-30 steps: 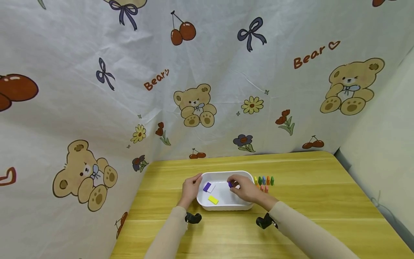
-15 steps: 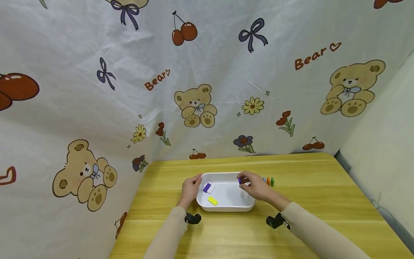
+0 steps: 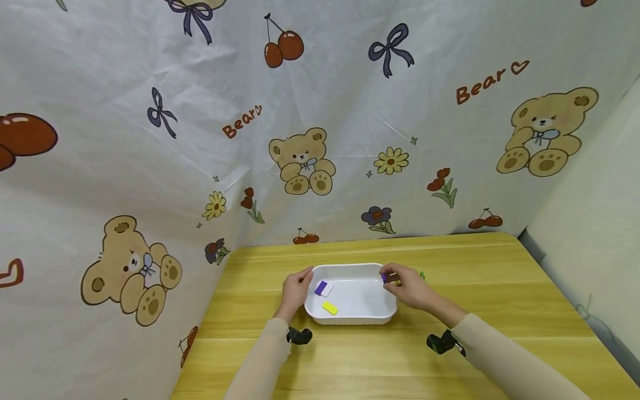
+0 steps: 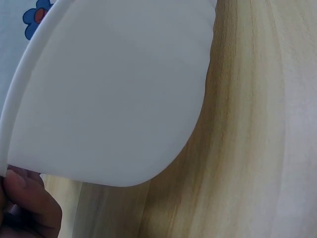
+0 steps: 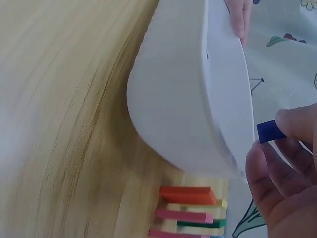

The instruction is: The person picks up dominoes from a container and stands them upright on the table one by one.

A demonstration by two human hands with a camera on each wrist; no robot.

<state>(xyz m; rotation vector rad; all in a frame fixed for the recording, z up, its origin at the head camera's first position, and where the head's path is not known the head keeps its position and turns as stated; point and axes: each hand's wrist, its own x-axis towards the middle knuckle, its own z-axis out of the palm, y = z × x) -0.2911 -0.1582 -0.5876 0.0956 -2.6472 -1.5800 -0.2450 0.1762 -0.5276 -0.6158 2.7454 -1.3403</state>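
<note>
A white oblong tray (image 3: 357, 300) sits on the wooden table. My left hand (image 3: 295, 291) grips its left rim; in the left wrist view, the curled fingers (image 4: 37, 206) show at the tray's corner. My right hand (image 3: 411, 288) is at the tray's right rim, pinching a small purple block (image 3: 384, 278) between thumb and fingertips. That block looks dark blue in the right wrist view. Inside the tray lie a purple block (image 3: 321, 288), a white block (image 3: 327, 290) touching it, and a yellow block (image 3: 330, 308) nearer the front.
Just beyond the tray's right end stand several small blocks, among them an orange block (image 5: 188, 195), a pink block (image 5: 183, 215) and a green block (image 5: 200, 223). My right hand mostly hides them in the head view. A bear-print cloth (image 3: 345, 211) hangs behind the table.
My right hand has moved right with the purple block, from over the tray's inside to its right rim, covering most of the standing blocks. The left hand keeps its place.
</note>
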